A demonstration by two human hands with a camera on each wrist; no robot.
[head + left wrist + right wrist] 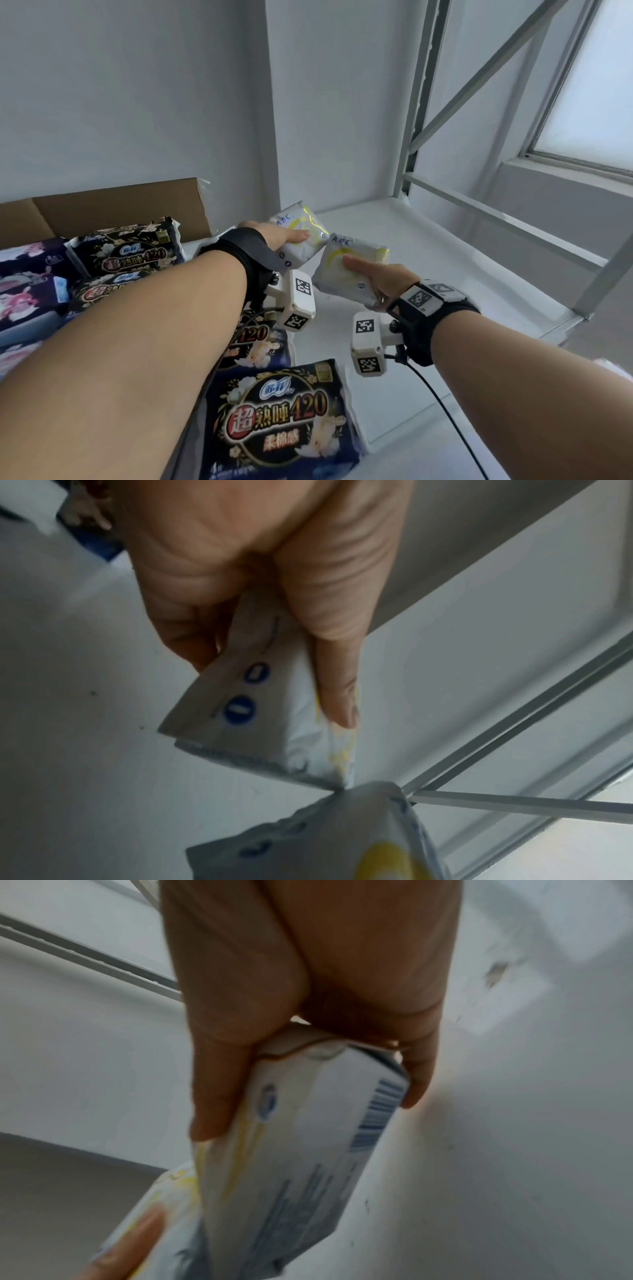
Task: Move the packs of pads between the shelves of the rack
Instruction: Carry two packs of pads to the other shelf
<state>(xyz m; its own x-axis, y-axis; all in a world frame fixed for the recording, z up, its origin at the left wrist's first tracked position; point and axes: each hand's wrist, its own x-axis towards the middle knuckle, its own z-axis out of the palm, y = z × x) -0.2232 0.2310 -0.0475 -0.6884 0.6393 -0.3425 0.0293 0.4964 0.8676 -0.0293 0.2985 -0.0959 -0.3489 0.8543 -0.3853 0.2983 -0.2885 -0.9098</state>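
Note:
Each hand holds a white pack with a yellow ring and blue letters above the white shelf point(428, 246). My left hand point(284, 236) grips one white pack point(301, 233), thumb on top; in the left wrist view the thumb point(339, 685) and fingers pinch that pack point(270, 718). My right hand point(373, 277) grips the second white pack point(346, 270), just right of and below the first; the right wrist view shows this pack point(308, 1145) with a barcode between thumb and fingers. The two packs almost touch at their corners.
Several dark packs marked 420 point(277, 418) lie on the shelf at the front and left, others point(126, 250) by an open cardboard box point(113, 202). Rack posts and braces point(414, 130) rise at the right; a window point(589, 92) lies beyond.

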